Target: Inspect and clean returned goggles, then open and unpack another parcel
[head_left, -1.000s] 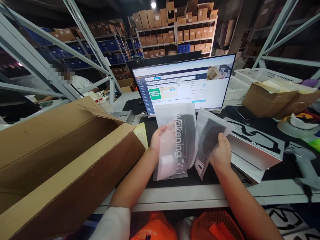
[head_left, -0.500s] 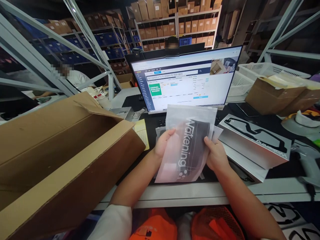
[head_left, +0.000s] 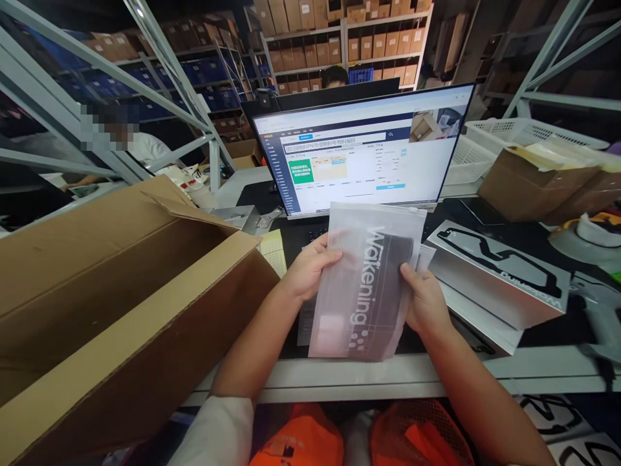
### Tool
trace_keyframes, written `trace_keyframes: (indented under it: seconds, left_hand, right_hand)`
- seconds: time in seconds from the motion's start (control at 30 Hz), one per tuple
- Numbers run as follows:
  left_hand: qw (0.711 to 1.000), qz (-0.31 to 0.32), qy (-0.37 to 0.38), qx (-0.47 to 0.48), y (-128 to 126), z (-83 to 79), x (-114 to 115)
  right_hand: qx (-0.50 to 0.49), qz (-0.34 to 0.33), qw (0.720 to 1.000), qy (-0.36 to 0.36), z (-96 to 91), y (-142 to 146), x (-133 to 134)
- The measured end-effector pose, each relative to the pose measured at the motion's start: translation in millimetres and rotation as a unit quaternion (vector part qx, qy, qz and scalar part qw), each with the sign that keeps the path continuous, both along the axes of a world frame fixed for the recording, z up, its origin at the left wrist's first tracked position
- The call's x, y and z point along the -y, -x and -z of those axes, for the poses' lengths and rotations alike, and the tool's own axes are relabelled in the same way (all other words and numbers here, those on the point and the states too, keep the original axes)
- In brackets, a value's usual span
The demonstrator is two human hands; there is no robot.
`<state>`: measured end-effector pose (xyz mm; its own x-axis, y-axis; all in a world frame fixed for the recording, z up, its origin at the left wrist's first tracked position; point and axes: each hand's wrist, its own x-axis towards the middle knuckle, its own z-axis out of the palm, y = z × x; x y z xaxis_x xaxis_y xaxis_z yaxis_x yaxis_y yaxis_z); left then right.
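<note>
Between my hands is a frosted zip bag (head_left: 369,291) printed "Wakening", with a dark flat item showing through it. My left hand (head_left: 310,265) pinches the bag's left edge, thumb on the front. On the right edge, my right hand (head_left: 427,298) grips it the same way, thumb on the front and fingers behind. The bag is tilted up over the front of the desk, before the monitor (head_left: 349,155). Part of another pale packet sticks out behind it, near my right hand.
A large open cardboard box (head_left: 145,330) fills the left side. On the right are silver boxes (head_left: 504,265) with black frame drawings, a handheld scanner (head_left: 601,310), a brown carton (head_left: 533,181) and a white basket (head_left: 519,139). Another person (head_left: 150,149) sits at back left.
The bag has shifted slightly right in my hands. My left hand's fingers have moved up and more behind its edge. On the monitor, a row is now highlighted.
</note>
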<state>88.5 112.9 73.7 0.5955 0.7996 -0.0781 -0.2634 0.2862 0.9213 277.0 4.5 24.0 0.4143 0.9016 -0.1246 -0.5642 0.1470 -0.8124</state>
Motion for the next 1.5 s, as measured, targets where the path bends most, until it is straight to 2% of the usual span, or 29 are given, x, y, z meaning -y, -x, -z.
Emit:
trace_keyframes:
  seconds: [0.07,0.1,0.13,0.2,0.27,0.3,0.33,0.4,0.53,0.77,0.93,1.0,1.07,1.17,1.23,1.27,1.3,1.37,1.5]
  left_hand:
    - [0.991,-0.065,-0.108,-0.033,-2,6.2,-1]
    - [0.974,-0.115,-0.184,-0.059,-3,9.1,0]
    - [0.944,-0.169,-0.269,-0.091,-4,11.5,1]
    - [0.85,-0.253,-0.434,-0.162,-6,14.0,5]
    - [0.756,-0.268,-0.56,-0.206,-8,13.8,12]
    - [0.725,-0.255,-0.603,-0.215,-10,13.2,16]
    - [0.706,-0.238,-0.63,-0.22,-12,12.6,20]
    - [0.695,-0.212,-0.647,-0.232,-15,12.1,25]
    - [0.707,-0.201,-0.627,-0.257,-18,13.2,28]
    - [0.721,-0.173,-0.624,-0.248,-17,14.5,28]
    - [0.72,-0.159,-0.631,-0.241,-16,14.7,30]
    - [0.733,-0.164,-0.616,-0.238,-17,15.4,31]
    - [0.769,-0.188,-0.565,-0.232,-18,16.4,30]
    - [0.864,-0.226,-0.413,-0.18,-19,16.8,25]
    - [0.936,-0.198,-0.275,-0.096,-18,15.2,20]
    - [0.962,-0.173,-0.206,-0.049,-18,13.8,17]
    - [0.978,-0.147,-0.145,-0.01,-17,12.1,15]
    - [0.991,-0.113,-0.063,0.031,-14,8.3,12]
    - [0.996,-0.089,-0.011,0.01,-8,2.1,10]
  right_hand:
    - [0.011,0.01,1.0,0.002,0.7,1,0]
    - [0.019,0.014,1.0,0.003,1.2,2,1]
    - [0.028,0.016,0.999,0.003,1.7,2,1]
    - [0.04,0.012,0.999,0.001,2.5,4,2]
    - [0.043,0.0,0.999,-0.006,2.7,5,3]
    - [0.042,-0.005,0.999,-0.009,2.5,6,3]
    - [0.04,-0.009,0.999,-0.012,2.3,6,3]
    - [0.031,-0.012,0.999,-0.016,1.5,6,3]
    - [0.018,-0.02,0.999,-0.02,0.2,5,2]
    - [0.002,-0.034,0.999,-0.029,1.0,5,3]
    - [0.002,-0.043,0.998,-0.04,4.1,4,2]
    - [0.005,-0.044,0.998,-0.041,5.3,3,2]
    - [0.006,-0.048,0.998,-0.04,6.4,3,2]
    - [0.003,-0.062,0.998,-0.033,8.0,3,2]
    - [0.003,-0.071,0.997,-0.026,9.1,2,2]
    - [0.004,-0.073,0.997,-0.021,9.5,2,1]
    - [0.006,-0.075,0.997,-0.017,9.7,2,1]
    - [0.011,-0.076,0.997,-0.006,9.8,2,0]
    - [0.01,-0.078,0.997,0.007,9.8,1,-2]
